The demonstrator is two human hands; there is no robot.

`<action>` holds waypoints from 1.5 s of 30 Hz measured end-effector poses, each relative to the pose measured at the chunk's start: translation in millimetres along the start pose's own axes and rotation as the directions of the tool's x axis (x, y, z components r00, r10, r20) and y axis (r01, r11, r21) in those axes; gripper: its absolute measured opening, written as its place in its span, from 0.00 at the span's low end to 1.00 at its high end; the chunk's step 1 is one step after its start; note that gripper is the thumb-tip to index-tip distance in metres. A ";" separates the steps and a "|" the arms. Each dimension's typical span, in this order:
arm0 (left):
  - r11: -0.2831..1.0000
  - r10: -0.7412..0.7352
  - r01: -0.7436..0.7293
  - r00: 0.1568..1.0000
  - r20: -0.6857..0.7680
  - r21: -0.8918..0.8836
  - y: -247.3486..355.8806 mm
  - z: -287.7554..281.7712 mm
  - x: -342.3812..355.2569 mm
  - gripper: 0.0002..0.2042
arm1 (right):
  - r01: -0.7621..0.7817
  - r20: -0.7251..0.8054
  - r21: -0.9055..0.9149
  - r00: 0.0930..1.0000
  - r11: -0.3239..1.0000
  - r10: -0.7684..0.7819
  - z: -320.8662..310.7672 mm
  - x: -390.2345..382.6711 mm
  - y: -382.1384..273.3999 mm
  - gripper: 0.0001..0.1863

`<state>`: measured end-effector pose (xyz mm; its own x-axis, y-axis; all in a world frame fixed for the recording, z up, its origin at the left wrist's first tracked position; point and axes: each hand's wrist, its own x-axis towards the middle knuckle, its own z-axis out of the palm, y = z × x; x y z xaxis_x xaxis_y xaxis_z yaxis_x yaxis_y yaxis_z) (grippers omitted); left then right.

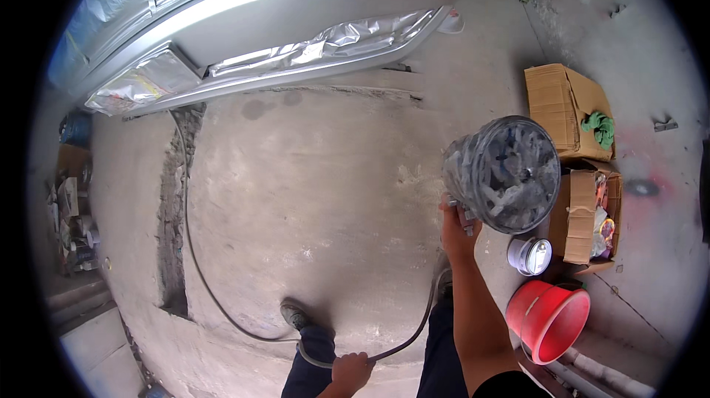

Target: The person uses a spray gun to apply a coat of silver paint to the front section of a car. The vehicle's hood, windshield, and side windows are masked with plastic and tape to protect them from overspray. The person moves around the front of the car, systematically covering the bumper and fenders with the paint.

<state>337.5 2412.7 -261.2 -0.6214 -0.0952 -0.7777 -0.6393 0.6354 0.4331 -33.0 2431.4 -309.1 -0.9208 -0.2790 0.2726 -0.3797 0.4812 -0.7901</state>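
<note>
Two hands busy: right hand [457, 229] raised, fingers wrapped round the grip of a spray gun [503, 174], its plastic-covered cup facing up. Left hand [350, 370] low, fingers curled round a hose [194, 250] trailing across concrete floor [310, 191] toward masked silver car [296, 6]; red bucket [551, 320] beside cardboard boxes [562, 106]

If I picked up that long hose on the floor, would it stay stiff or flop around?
Probably floppy: the hose lies in a long curve across the concrete floor and bends up into the left hand. It would likely drag and sag, being long.

grimy spray gun [503, 176], looping grey hose [222, 302]
</note>
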 end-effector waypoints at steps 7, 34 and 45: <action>0.974 -0.192 0.197 0.980 -0.054 0.115 -138.7 -16.1 -48.1 0.12 | -0.005 0.432 0.111 0.901 0.994 -0.044 86.5 -133.5 -53.1 0.14; 0.862 -0.320 0.476 0.776 -0.543 0.172 -278.6 -150.2 42.7 0.14 | -0.656 0.528 0.707 0.738 0.264 0.421 178.9 -23.6 87.7 0.14; 0.851 -0.385 0.524 0.657 -0.648 0.026 -265.4 -105.5 17.6 0.13 | -0.471 0.343 0.881 0.701 0.045 0.625 161.5 30.6 141.2 0.14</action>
<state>448.5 2161.5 -341.7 -0.4556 -0.8040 -0.3820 -0.8583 0.5106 -0.0510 -100.3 2356.7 -501.1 -0.8523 -0.1805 -0.4909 0.4956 -0.5788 -0.6476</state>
